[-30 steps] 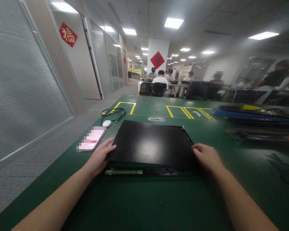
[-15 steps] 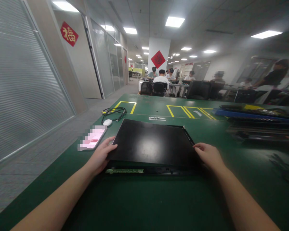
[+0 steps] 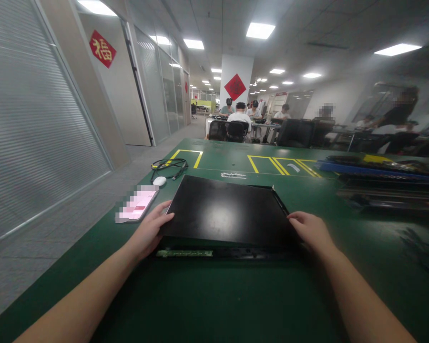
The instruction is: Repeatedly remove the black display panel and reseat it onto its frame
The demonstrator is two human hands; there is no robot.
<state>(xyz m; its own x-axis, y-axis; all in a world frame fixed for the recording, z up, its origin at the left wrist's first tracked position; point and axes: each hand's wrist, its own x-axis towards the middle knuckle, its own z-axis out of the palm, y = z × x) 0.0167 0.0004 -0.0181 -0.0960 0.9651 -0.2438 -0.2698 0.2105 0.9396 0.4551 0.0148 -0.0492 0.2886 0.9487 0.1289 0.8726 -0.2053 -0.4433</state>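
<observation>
A phone [image 3: 141,205] lies on the green table [image 3: 214,300] near the left hand [image 3: 150,232], whose fingers pinch the left edge of a black panel [image 3: 225,209]. The panel sits askew over a dark frame [image 3: 260,254], its right rim pinched between the fingers of the right hand [image 3: 311,232].

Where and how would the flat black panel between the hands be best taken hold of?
Probably by its left and right edges, coming from both sides. The black panel is broad and flat with no visible handle, and lies askew over a dark frame; the near edge seems a poorer choice, with the green circuit strip just in front.
</observation>
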